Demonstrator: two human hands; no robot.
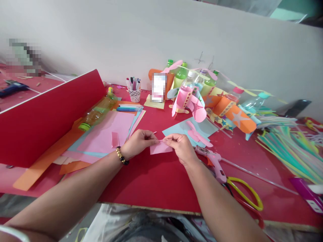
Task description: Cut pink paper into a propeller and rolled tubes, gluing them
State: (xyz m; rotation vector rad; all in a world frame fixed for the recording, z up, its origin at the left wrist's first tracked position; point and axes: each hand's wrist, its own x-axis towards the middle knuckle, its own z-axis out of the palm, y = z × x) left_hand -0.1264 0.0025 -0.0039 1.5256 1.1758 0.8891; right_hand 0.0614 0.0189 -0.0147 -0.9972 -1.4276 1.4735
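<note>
A small piece of pink paper (pixel 161 148) is pinched along its top edge by both hands, over the red tabletop. My left hand (pixel 140 143), with a beaded bracelet at the wrist, is closed on its left end. Fingers of my right hand (pixel 182 147) grip the right end. Just beyond the right hand, a pink paper propeller (pixel 198 134) lies on a light blue sheet (pixel 174 129). Beside the right wrist rests a pink hot glue gun (pixel 213 161). A folded pink strip (pixel 115 139) lies left of the left hand on stacked pink sheets (pixel 101 129).
Bottle airplanes in pink (pixel 185 101) and orange (pixel 232 112) stand at the back right. A plastic bottle (pixel 97 112) leans by a red upright panel (pixel 50 124). Yellow-handled scissors (pixel 248 191) and bundled colored strips (pixel 290 151) are at right; a pen cup (pixel 134 94) stands behind.
</note>
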